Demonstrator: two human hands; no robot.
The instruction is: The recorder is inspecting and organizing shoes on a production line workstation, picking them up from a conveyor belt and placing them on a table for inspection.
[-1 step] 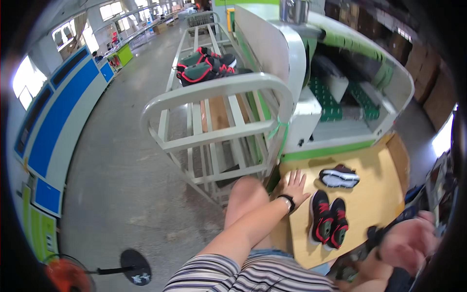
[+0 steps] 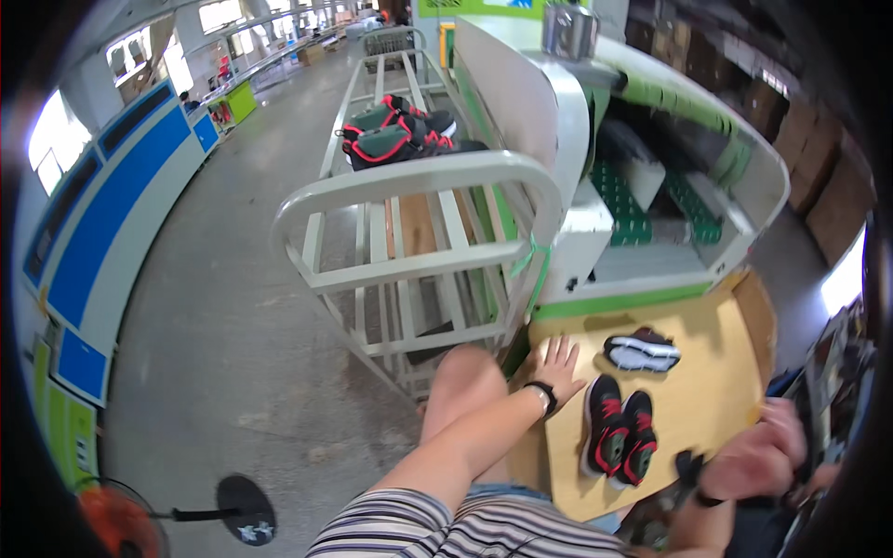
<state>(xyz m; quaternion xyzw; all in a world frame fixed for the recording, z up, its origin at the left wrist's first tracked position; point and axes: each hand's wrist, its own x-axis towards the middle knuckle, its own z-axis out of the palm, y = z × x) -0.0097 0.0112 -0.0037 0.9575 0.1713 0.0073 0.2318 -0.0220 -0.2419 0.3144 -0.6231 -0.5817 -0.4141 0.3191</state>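
My left hand (image 2: 558,370) lies flat on the left edge of the tan table (image 2: 707,372), fingers spread, holding nothing. Just right of it a pair of black sneakers with red laces stands side by side, the left sneaker (image 2: 606,426) and the right sneaker (image 2: 638,437). Behind them another shoe (image 2: 642,352) is tipped on its side, its white sole showing. My right hand (image 2: 758,451) is raised at the table's right front corner, away from the shoes. Motion smears its fingers, so whether they hold anything is unclear.
A white machine (image 2: 651,260) with green conveyor belts stands behind the table. Left of it is a white metal rack (image 2: 419,177) carrying more black, green and red shoes (image 2: 395,135). An orange fan (image 2: 121,521) is at the lower left, and blue-and-white cabinets (image 2: 112,232) line the left.
The view has shifted slightly. My right hand has moved a little to the left and is still blurred. My left hand keeps its place on the table, and the shoes have not moved.
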